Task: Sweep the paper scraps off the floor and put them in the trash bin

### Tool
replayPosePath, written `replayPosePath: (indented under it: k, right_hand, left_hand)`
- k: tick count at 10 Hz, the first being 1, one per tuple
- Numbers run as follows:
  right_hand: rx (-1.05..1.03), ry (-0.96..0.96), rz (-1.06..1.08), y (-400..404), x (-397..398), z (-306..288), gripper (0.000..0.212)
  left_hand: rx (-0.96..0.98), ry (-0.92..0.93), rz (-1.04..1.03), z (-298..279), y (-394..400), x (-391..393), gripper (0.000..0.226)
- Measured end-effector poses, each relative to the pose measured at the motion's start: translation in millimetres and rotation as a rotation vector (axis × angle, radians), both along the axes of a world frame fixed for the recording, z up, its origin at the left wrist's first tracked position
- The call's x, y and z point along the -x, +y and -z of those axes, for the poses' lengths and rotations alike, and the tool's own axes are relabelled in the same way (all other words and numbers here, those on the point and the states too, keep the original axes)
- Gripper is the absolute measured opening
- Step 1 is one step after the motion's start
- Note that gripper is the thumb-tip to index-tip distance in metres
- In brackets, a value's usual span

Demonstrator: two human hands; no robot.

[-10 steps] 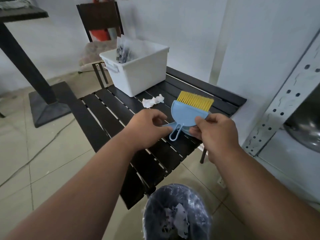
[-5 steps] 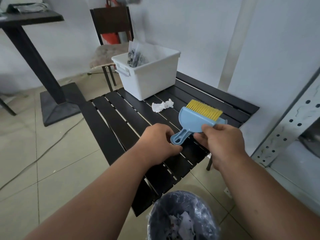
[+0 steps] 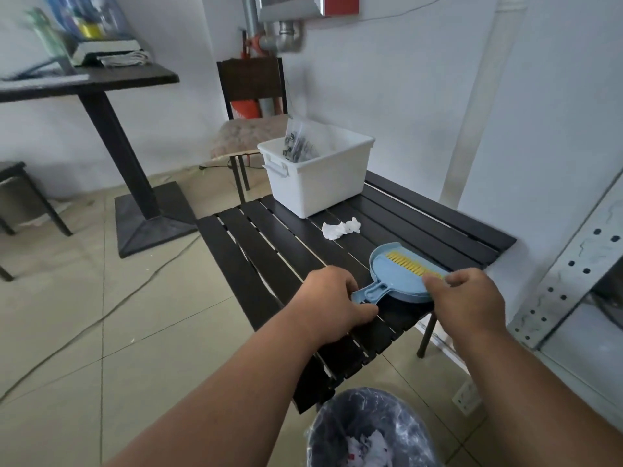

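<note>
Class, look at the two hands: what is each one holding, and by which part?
Left hand grips the light-blue plastic dustpan-and-brush set by its handle; right hand pinches its near rim.

Dustpan and brush laid down flat on the table

The blue dustpan [image 3: 397, 281], tilted up with the yellow brush [image 3: 416, 264] bristles standing above it a second ago, now lies flat on the black slatted table [image 3: 269, 244] with the brush nested inside. The left hand [image 3: 332, 305] has closed onto the handle end; the right hand [image 3: 467, 298] has shifted to the pan's right rim, over the brush.
</note>
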State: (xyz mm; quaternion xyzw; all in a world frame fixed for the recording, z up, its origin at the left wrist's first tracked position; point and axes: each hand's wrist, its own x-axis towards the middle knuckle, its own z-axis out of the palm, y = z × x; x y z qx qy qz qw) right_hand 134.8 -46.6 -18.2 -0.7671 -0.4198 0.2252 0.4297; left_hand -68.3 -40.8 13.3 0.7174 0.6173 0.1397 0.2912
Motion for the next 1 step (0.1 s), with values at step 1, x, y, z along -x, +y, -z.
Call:
replayPosePath:
  k: [1]
  right_hand:
    - [-0.195,0.055,0.018,-10.0,5.0,-39.2,0.029]
  left_hand:
    - [-0.122,-0.105,-0.021,-26.7,-7.2,11.6,0.062]
